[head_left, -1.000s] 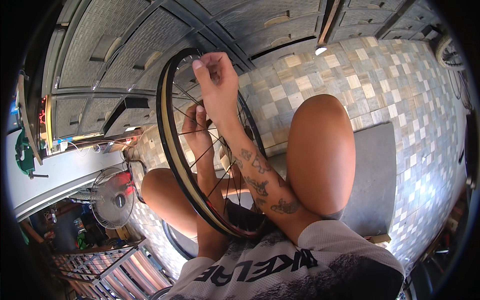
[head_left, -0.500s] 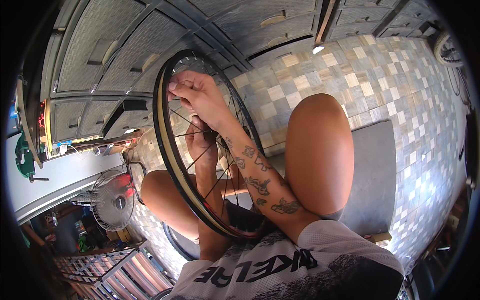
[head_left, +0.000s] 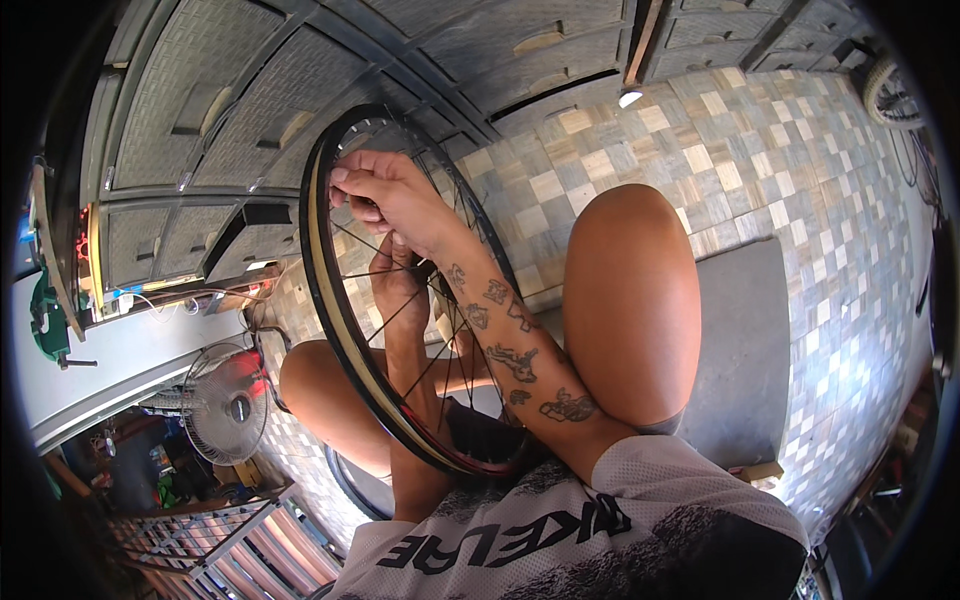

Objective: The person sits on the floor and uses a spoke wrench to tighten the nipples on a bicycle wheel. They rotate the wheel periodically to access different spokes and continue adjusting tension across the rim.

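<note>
A black-rimmed bicycle wheel [head_left: 318, 225] without a tyre stands tilted between my bent legs, a pale band running round its rim and thin black spokes inside. My right hand [head_left: 385, 195] reaches across to the rim's far left side. Its thumb and fingertips are pinched together just inside the rim, by the spoke ends; what they grip is too small to make out. Lower down, my left hand [head_left: 400, 290] is among the spokes beside the dark hub, fingers curled and closed. My right wrist and the spokes partly hide what it holds.
Grey woven-pattern drawers [head_left: 270, 90] line the far side. To the left are a standing fan [head_left: 225, 405], a green clamp [head_left: 47, 315] and a slatted rack [head_left: 260, 550]. A dark mat [head_left: 740, 350] lies on the checkered floor, right of my knee [head_left: 635, 300]. Another wheel [head_left: 893, 95] is far right.
The wheel and both hands sit slightly further left in view. My right fingertips stay at the rim with the lower fingers a little more spread; my left hand remains by the hub.
</note>
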`<state>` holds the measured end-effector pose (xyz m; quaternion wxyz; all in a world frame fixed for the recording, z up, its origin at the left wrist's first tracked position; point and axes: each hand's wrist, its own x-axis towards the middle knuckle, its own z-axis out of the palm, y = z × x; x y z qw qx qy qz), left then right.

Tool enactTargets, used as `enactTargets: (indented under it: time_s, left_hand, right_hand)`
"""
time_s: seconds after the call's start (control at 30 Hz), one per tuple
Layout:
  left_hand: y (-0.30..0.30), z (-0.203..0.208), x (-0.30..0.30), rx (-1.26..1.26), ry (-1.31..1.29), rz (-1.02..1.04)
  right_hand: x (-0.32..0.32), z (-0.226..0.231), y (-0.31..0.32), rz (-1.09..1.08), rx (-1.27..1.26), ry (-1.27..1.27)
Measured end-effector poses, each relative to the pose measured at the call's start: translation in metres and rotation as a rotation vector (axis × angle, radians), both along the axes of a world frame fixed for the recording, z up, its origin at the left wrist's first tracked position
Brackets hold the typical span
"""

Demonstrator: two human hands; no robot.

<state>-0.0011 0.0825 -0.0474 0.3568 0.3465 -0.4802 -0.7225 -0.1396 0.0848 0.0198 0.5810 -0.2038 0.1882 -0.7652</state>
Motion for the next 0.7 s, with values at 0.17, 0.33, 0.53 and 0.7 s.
enactTargets:
  time_s: [0.17, 0.33, 0.53, 0.7]
  left_hand:
    - [-0.0040, 0.0019, 0.0007, -0.026, -0.026, -0.061]
    - [-0.0002, 0.0027, -0.0028, -0.031, -0.043, -0.016]
    - [-0.0007, 0.0048, -0.0056, -0.027, -0.055, -0.025]
    - [0.0022, 0.0067, -0.0085, -0.035, -0.099, 0.025]
  right_hand:
    - [-0.0019, -0.0005, -0.0086, 0.044, 0.024, -0.063]
    - [-0.0057, -0.0014, -0.0045, 0.074, -0.022, -0.087]
    - [-0.0076, -0.0027, -0.0059, 0.119, -0.053, -0.097]
    - [-0.0088, -0.0055, -0.0072, 0.143, -0.060, -0.132]
